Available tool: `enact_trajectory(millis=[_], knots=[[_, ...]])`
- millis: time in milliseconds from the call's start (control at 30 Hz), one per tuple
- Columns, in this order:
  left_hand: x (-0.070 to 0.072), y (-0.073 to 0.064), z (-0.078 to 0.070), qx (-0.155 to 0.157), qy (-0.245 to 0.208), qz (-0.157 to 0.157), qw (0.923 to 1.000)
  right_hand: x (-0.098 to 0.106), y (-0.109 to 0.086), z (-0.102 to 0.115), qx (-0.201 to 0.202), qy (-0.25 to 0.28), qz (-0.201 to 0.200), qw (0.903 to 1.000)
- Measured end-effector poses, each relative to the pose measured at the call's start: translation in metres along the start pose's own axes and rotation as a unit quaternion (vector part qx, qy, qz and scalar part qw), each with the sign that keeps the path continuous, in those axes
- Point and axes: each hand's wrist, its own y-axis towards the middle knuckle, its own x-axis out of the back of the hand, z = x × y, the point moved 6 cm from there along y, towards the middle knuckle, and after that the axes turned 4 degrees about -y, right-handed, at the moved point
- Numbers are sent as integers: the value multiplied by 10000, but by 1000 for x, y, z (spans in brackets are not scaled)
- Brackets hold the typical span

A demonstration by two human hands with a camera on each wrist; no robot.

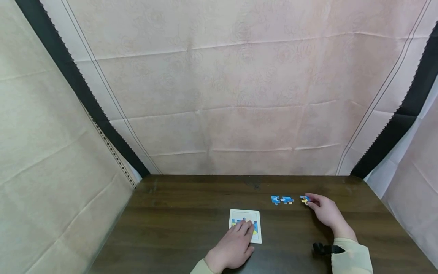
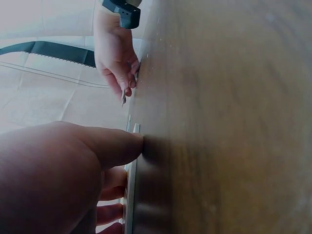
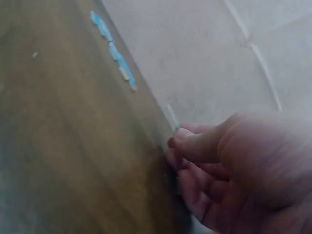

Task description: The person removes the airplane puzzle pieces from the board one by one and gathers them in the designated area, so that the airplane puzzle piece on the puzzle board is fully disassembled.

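Note:
A white puzzle tray (image 1: 256,239) lies on the table, with blue and yellow puzzle pieces inside it, partly covered by my left hand (image 1: 232,247). That hand rests on the tray with extended fingers, its thumb by the near edge. To the right, my right hand (image 1: 326,213) pinches a blue and yellow puzzle piece (image 1: 303,199) between thumb and fingers. In the right wrist view this piece (image 3: 172,116) shows edge-on, held up at the fingertips. Two blue puzzle pieces (image 1: 275,199) lie side by side to the left of the right hand.
The dark brown wooden table (image 1: 178,213) ends at a pale fabric wall (image 1: 239,95) behind. More fabric hangs at the left and right sides. A black strap (image 1: 326,249) with a small device is on the right wrist.

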Motion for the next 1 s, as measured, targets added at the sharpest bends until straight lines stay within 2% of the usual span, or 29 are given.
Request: enact_trajectory(millis=[133,400,1000], knots=[[1,0,0,-17,13,-24,10000,-3,2,-3,-12,-59,-76,10000],[5,-2,-2,-64,75,-102,9999,-10,5,6,142,-345,-66,9993],[1,1,1,43,-108,103,9999,-13,3,13,111,-442,-3,9990]])
